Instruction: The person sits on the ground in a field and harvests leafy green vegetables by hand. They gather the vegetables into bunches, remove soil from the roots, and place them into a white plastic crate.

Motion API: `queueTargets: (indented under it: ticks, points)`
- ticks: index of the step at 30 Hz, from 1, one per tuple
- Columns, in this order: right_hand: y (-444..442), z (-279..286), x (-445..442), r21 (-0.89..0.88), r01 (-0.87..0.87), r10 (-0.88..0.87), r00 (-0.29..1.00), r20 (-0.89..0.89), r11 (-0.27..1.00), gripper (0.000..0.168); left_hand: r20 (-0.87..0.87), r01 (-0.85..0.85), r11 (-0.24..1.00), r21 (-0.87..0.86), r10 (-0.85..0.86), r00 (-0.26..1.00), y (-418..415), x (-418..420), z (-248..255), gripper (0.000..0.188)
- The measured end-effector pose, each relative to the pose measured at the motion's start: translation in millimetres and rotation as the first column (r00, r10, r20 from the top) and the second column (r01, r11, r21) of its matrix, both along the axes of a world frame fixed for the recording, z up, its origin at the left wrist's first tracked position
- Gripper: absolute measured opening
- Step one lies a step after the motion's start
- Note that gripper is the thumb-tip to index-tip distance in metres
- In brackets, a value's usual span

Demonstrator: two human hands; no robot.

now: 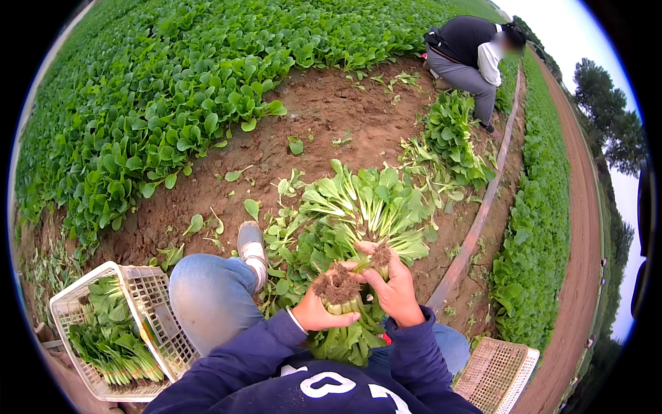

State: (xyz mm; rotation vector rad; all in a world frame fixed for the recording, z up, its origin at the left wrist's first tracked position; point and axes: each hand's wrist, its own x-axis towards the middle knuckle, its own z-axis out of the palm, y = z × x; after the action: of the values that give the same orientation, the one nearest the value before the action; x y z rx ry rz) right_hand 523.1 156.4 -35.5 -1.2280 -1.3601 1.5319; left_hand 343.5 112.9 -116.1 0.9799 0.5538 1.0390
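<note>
My left hand (318, 309) is wrapped around a bunch of leafy greens (347, 339), held roots up with the leaves hanging toward my lap. Soil clings to the tangle of roots (337, 284) at its top. Close beside it, my right hand (395, 290) grips a smaller plant (381, 259) whose soil-covered root also points up. The fingers of both hands nearly meet between the two. Just beyond them, a pile of pulled greens (372, 202) lies on the ground with pale stems showing.
A white plastic crate (111, 269) with tied bunches stands at my left; another crate (496, 370) is at my right. A flat hose (478, 227) runs along the right. Another person (465, 57) bends near a second heap of greens (455, 134). Uncut greens (170, 93) grow ahead.
</note>
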Motion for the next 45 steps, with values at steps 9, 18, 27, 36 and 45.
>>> queueTargets:
  ticks: [9, 18, 27, 36, 45]
  points:
    - [-30.3, 24.3, 6.0, 0.613, -0.194, -0.147, 0.875, 0.461, 0.766, 0.036, -0.173, -0.022, 0.936, 0.350, 0.088, 0.981, -2.0, -13.7, 36.7, 0.102]
    - [-54.2, -14.9, -39.3, 0.553, -0.107, -0.155, 0.901, 0.405, 0.826, 0.095, -0.027, -0.099, 0.974, 0.203, 0.107, 0.994, 2.6, -3.2, 19.1, 0.118]
    - [47.2, -97.2, -12.8, -0.374, -0.324, 0.133, 0.881, -0.454, 0.869, 0.071, -0.136, -0.247, 0.960, -0.128, 0.230, 0.964, -5.9, -14.8, -51.4, 0.080]
    - [272.4, -360.0, 26.3, 0.016, -0.020, -0.014, 0.103, 0.995, 1.000, 0.026, -0.228, -0.135, 0.981, -0.138, 0.101, 0.968, 28.5, -13.7, -42.0, 0.065]
    - [291.7, -295.2, 55.5, 0.229, 0.482, -0.508, 0.858, 0.070, 0.846, 0.023, -0.156, -0.207, 0.944, -0.258, 0.170, 0.973, 48.8, -14.7, -57.6, 0.072]
